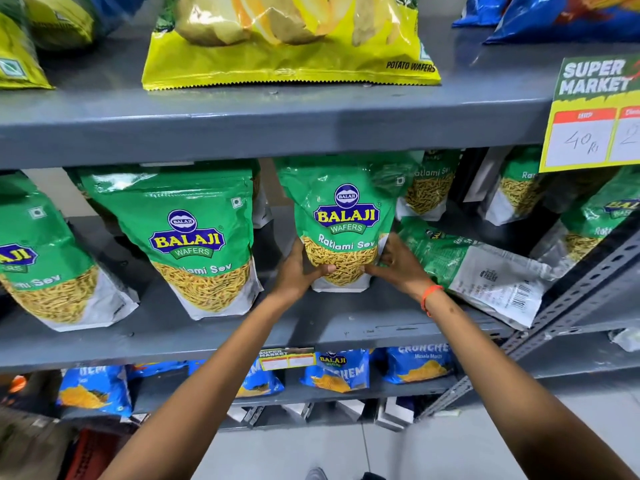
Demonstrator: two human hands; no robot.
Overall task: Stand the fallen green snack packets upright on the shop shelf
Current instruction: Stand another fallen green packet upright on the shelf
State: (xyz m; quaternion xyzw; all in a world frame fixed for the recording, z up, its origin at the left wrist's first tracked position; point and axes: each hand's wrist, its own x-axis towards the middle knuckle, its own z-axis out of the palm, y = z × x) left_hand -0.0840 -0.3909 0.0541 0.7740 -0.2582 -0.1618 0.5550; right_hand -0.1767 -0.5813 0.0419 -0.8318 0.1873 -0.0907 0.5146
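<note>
Both my hands grip the lower part of one green Ratlami Sev packet (pixel 343 216), which stands upright on the grey middle shelf (pixel 242 327). My left hand (pixel 299 268) clasps its left side and my right hand (pixel 398 261) its right side. Just right of it another green packet (pixel 481 271) lies fallen on its face, back label up. Two more green packets stand upright to the left, one at centre-left (pixel 194 233) and one at the far left (pixel 45 258). Further green packets (pixel 429 188) stand behind and to the right.
A yellow potato wafers bag (pixel 291 39) lies on the shelf above. A supermarket price tag (pixel 592 116) hangs at the upper right. Blue snack packets (pixel 343 372) fill the shelf below. A perforated metal upright (pixel 568 299) slants along the right side.
</note>
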